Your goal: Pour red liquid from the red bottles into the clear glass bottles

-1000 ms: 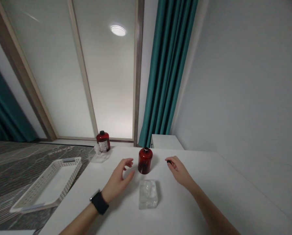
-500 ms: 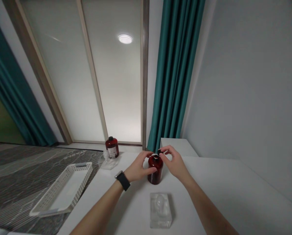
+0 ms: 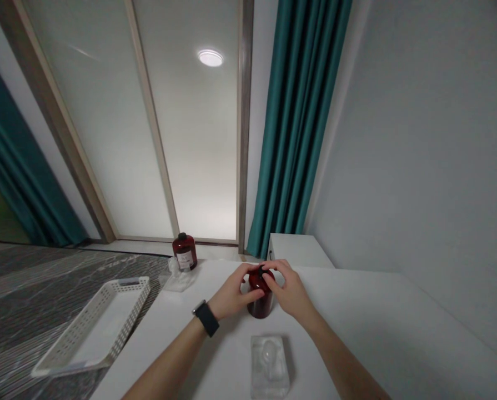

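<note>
A dark red-brown bottle [image 3: 260,307] stands upright on the white table [image 3: 356,333]. My left hand [image 3: 236,293] wraps round its side, thumb in front and fingers behind. At the bottle's mouth, my right hand [image 3: 289,290] pinches a small black cap [image 3: 262,271] that sits over the neck. Whether the cap is threaded on cannot be seen. Nearer to me lies a clear, block-shaped piece [image 3: 270,366] with a rounded part on it.
A second red-brown bottle [image 3: 185,253], black-capped and labelled, stands at the table's far left, beside another clear piece [image 3: 177,279]. A white perforated basket [image 3: 94,328] is left of the table. A white cabinet [image 3: 300,250] stands behind, before a teal curtain [image 3: 298,139].
My right hand has brought the black cap from beside the bottle's open mouth onto the neck. My left hand still holds the bottle. The view has shifted slightly.
</note>
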{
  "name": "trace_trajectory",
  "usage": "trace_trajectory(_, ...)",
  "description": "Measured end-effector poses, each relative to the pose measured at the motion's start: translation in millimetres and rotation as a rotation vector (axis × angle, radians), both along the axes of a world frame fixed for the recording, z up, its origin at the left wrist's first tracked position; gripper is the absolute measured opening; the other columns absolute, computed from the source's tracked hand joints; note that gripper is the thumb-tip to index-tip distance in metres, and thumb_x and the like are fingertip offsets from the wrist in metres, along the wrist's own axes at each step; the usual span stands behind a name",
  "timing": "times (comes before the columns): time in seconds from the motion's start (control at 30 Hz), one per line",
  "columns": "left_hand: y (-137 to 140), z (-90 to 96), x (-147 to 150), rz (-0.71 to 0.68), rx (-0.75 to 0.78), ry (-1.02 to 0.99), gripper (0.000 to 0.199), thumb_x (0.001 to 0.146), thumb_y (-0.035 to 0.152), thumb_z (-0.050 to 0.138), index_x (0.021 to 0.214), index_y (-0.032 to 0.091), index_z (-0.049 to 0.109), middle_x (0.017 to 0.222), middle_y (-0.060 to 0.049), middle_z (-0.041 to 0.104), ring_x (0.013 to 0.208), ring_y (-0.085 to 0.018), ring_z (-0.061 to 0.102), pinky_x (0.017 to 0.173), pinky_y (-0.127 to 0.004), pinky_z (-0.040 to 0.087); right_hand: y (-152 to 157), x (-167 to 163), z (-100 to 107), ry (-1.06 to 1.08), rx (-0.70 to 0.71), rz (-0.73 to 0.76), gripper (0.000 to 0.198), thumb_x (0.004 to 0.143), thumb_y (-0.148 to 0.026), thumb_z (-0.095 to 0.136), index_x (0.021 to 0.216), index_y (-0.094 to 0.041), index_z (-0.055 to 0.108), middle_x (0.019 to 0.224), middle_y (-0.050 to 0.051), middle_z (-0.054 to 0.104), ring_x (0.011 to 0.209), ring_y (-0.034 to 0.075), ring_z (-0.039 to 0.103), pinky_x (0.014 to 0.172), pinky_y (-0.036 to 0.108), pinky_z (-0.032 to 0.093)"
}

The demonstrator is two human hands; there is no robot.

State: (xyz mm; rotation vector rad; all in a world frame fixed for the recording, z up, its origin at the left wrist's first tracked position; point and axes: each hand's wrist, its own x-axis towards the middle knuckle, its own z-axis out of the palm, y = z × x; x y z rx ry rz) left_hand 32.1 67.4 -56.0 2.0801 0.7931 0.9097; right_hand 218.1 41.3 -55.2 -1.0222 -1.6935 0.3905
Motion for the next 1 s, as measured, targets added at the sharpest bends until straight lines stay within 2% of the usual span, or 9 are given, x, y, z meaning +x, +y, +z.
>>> trace_trajectory(0.17,0,-1.5,0,0.001,-0.011,-0.001,0.046,0.081,0.020,0.069,0.124,0.022,0.052,0.124,-0.008,0.062,0.110,-0.026,0.057,0.088,-0.038,0.044,-5,-6,1,-0.076,0.068,-0.091,0.014,0.084,-0.015,0.056,0.092,-0.024,0.062,0.093,0.005,0.067,0.094,0.024,0.060,0.085,0.040,0.048)
trace_trajectory(0.3,0,-1.4,0,-0.002,-0.012,0.002,0.047,0.081,0.021,0.069,0.125,0.022,0.052,0.126,-0.009,0.061,0.112,-0.026,0.057,0.089,-0.038,0.045,-7,-7,1,-0.125,0.058,-0.124,0.018,0.085,-0.013,0.053,0.096,-0.024,0.061,0.098,0.006,0.067,0.098,0.026,0.059,0.088,0.043,0.045)
trace_trajectory(0.43,0,0.0,0,-0.011,-0.020,-0.011,0.049,0.081,0.021,0.070,0.126,0.022,0.052,0.127,-0.009,0.061,0.113,-0.027,0.057,0.091,-0.040,0.045,-5,-4,1,-0.094,-0.007,-0.089,0.020,0.083,-0.013,0.053,0.096,-0.025,0.062,0.101,0.006,0.067,0.100,0.026,0.059,0.091,0.043,0.045)
trace_trajectory(0.57,0,-0.8,1,-0.004,-0.017,-0.025,0.048,0.079,0.020,0.071,0.123,0.021,0.053,0.123,-0.009,0.062,0.112,-0.027,0.057,0.094,-0.042,0.045,-7,-4,6,-0.107,0.023,-0.102,0.017,0.083,-0.013,0.056,0.092,-0.025,0.064,0.093,0.005,0.065,0.096,0.026,0.058,0.088,0.043,0.045)
trace_trajectory(0.67,1,-3.6,1,0.013,-0.023,-0.017,0.047,0.079,0.020,0.070,0.123,0.021,0.052,0.123,-0.009,0.061,0.113,-0.028,0.056,0.092,-0.042,0.045,-7,-4,9,-0.041,0.042,-0.096,0.019,0.085,-0.012,0.051,0.087,-0.025,0.065,0.092,0.006,0.062,0.094,0.024,0.058,0.086,0.040,0.047)
trace_trajectory(0.83,2,-6.4,1,0.006,-0.026,-0.009,0.047,0.080,0.022,0.070,0.123,0.022,0.051,0.124,-0.009,0.060,0.112,-0.027,0.056,0.090,-0.041,0.045,-3,0,5,0.020,0.016,0.023,0.031,0.082,-0.009,0.049,0.102,-0.025,0.066,0.105,0.005,0.067,0.103,0.022,0.060,0.094,0.039,0.047)
trace_trajectory(0.9,1,-5.9,1,0.006,-0.032,-0.009,0.047,0.080,0.023,0.070,0.123,0.022,0.051,0.124,-0.009,0.060,0.112,-0.027,0.056,0.090,-0.041,0.045,-1,2,3,0.008,0.019,0.031,0.032,0.081,-0.007,0.046,0.096,-0.025,0.068,0.097,0.005,0.068,0.099,0.022,0.061,0.091,0.038,0.048)
trace_trajectory(1.0,1,-5.2,1,0.019,-0.046,-0.015,0.048,0.079,0.021,0.070,0.123,0.021,0.051,0.124,-0.010,0.059,0.113,-0.028,0.056,0.091,-0.042,0.044,0,5,3,0.024,0.028,-0.032,0.032,0.078,-0.006,0.043,0.084,-0.024,0.069,0.087,0.004,0.065,0.091,0.022,0.061,0.085,0.037,0.049)
